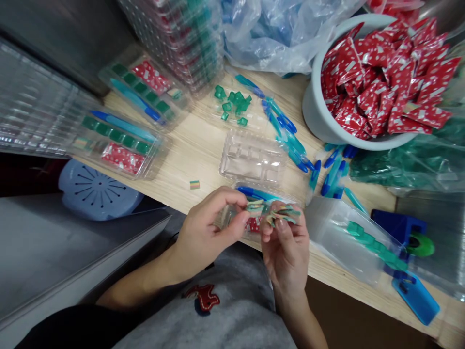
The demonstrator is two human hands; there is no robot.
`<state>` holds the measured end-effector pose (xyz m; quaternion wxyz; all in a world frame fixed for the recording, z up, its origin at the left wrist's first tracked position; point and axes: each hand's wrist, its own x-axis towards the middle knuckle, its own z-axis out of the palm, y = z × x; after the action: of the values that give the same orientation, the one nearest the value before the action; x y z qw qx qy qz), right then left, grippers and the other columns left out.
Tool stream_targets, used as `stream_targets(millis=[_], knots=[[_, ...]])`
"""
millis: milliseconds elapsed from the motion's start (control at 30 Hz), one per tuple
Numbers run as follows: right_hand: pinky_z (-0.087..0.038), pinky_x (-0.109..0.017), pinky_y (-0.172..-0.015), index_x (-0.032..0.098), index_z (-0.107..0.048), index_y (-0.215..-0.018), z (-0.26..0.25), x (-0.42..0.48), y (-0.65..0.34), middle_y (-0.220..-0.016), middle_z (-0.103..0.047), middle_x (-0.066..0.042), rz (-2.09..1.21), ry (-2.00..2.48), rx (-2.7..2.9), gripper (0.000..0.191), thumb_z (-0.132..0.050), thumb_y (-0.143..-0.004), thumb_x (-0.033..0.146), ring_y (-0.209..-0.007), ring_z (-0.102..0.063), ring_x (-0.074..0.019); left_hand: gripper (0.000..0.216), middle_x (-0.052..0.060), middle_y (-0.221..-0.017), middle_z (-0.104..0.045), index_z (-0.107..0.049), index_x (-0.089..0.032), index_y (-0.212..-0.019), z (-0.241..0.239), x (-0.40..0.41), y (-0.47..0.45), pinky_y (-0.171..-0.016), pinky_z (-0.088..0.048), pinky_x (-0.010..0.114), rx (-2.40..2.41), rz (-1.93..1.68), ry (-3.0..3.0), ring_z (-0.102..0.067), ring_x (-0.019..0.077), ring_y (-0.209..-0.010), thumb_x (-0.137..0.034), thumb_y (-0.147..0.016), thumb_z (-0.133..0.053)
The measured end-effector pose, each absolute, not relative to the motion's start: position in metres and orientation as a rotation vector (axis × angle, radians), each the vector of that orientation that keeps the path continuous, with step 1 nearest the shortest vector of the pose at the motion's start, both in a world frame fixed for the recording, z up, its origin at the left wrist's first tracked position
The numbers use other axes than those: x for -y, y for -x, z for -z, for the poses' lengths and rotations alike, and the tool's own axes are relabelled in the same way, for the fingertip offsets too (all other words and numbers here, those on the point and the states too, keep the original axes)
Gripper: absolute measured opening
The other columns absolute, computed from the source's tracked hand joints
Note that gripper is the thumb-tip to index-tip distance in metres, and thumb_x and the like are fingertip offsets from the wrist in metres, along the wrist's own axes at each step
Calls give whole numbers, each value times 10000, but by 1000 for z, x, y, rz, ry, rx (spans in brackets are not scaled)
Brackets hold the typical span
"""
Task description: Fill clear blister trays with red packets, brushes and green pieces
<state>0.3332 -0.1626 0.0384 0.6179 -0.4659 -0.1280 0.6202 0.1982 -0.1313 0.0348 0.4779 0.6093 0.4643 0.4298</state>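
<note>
- Wooden tabletop (185, 150) crosses mid-frame, its front edge sloping down rightward.
- Left hand (207, 225), centre: thumb and forefinger pinched on striped slips (255, 207).
- Right hand (288, 247), just beside: fingers closed around a fanned bundle (285, 214).
- Filled tray (228, 213): below both hands, long axis left-to-right.
- Bucket (312, 106) of red packets (378, 87): upper right.
</note>
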Motion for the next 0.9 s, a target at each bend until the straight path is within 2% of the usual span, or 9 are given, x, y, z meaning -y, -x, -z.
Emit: stream_targets(millis=[67,167,267,367,567,667,767,900], knots=[[-507,-128,-503,323,-715,-829,-40,164,-335,-846,-679,74,-1348,1090,384,157,-815,-732,250,-547,-590,-23,90,-13,-829,-651,-615,-213,-904,-37,131,-199,-713,-514,215,-1169,-1001,-1440,-632,115,-785,-137,-858,-603],[-535,-163,-630,326,-722,-855,-38,166,-337,-842,-676,53,-1254,1171,531,146,-801,-755,255,-686,-628,-56,54,-15,-804,-650,-615,-211,-879,-42,130,-200,-655,-513,199,-1134,-923,-1380,-635,114,-757,-160,-862,-607],[-544,-207,-734,319,-709,-885,-35,169,-337,-832,-678,35,-1168,1256,644,123,-771,-791,268,-792,-643,-88,63,-21,-809,-658,-624,-219,-893,-44,130,-201,-683,-526,195,-1080,-911,-1355,-643,109,-768,-160,-871,-616],[-553,-223,-707,303,-685,-942,-32,170,-333,-832,-673,33,-975,1303,762,119,-718,-841,247,-775,-648,-95,79,-26,-828,-671,-626,-218,-899,-44,132,-204,-719,-539,192,-1055,-936,-1301,-658,103,-781,-145,-870,-621],[-551,-241,-703,236,-668,-1081,-24,166,-331,-884,-664,0,-466,1200,1120,264,-623,-872,81,-819,-634,-103,63,-39,-825,-651,-620,-230,-916,-45,135,-208,-695,-526,131,-929,-944,-1093,-640,70,-764,-180,-882,-639],[-551,-257,-695,235,-660,-1107,-22,164,-332,-885,-658,-9,-435,1191,1170,277,-613,-877,87,-822,-631,-117,137,-45,-869,-640,-610,-251,-944,-43,136,-209,-753,-513,122,-923,-948,-1129,-633,70,-824,-215,-848,-700],[-549,-261,-705,258,-655,-1088,-23,165,-331,-875,-646,-5,-495,1222,1137,243,-600,-897,119,-815,-624,-119,183,-43,-911,-634,-595,-264,-974,-41,138,-210,-775,-504,130,-983,-970,-1226,-628,74,-861,-168,-847,-685],[-540,-233,-728,282,-653,-1008,-25,167,-331,-876,-626,5,-788,1234,954,116,-631,-905,233,-829,-617,-106,165,-38,-873,-617,-582,-248,-944,-41,139,-212,-729,-512,150,-1044,-972,-1297,-621,81,-808,-126,-847,-637]])
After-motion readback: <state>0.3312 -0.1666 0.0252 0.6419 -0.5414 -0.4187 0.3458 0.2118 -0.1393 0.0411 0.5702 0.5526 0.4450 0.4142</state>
